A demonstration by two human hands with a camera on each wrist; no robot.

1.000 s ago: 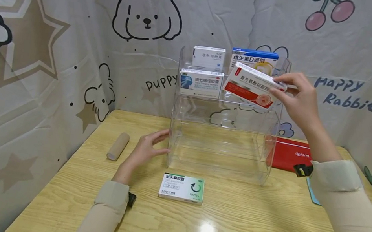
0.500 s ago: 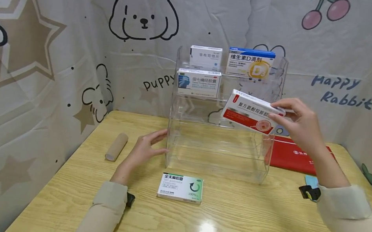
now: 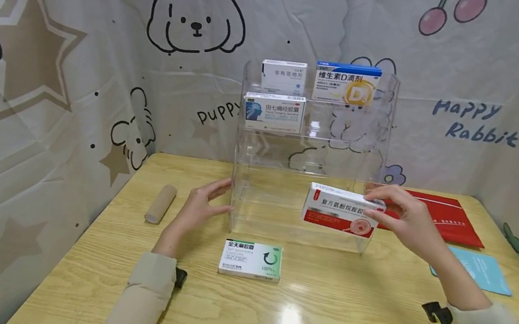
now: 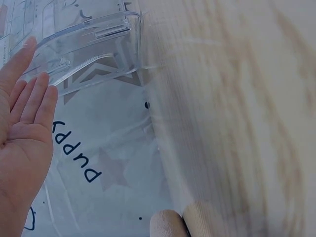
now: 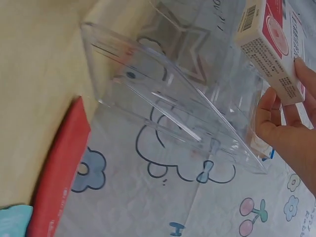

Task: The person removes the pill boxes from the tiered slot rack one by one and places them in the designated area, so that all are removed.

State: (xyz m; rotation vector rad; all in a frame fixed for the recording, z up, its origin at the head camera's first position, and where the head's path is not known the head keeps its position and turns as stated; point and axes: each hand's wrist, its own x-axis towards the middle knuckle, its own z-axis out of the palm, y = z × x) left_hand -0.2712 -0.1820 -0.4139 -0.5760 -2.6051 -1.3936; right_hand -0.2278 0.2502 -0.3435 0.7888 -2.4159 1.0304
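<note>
red box (image 3: 338, 212), pinched by right hand (image 3: 405, 218), now hangs lower before the rack (image 3: 283, 169), seemingly unshelved; relaxed left hand (image 3: 197, 206) touches the rack's side.

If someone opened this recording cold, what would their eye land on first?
Likely the red-and-white box, pinched in the right grip before the lower right of the clear rack. Then perhaps the blue-topped box at the rack's top right. Behind them, the puppy drawing sits on the backdrop, left of the rack.
</note>
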